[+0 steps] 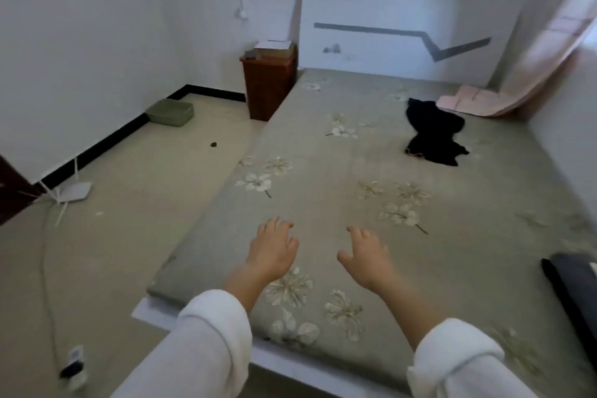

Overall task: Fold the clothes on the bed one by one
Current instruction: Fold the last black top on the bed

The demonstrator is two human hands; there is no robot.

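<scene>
black garment [434, 132] lies crumpled and unfolded on the far right part of the bed [323, 158], well apart from the person's two hands, which reach out over the near end of the flower-printed sheet. the left hand [273, 250] and right hand [365, 260] are side by side, palms down, fingers spread and only loosely bent. each grip is open and holds nothing; whether the fingertips brush the sheet cannot be told. a pale pink cloth [465, 102] sits beyond the garment under the hanging curtain [546, 52], and a dark pile [575, 287], seemingly folded already, rests at the bed's right edge. judged from this, the step in hand is the reach for the next piece to fold. the next move calls for leaning forward and to the right, taking the black garment by an edge and drawing it to the near part of the bed, where it can be spread flat.
</scene>
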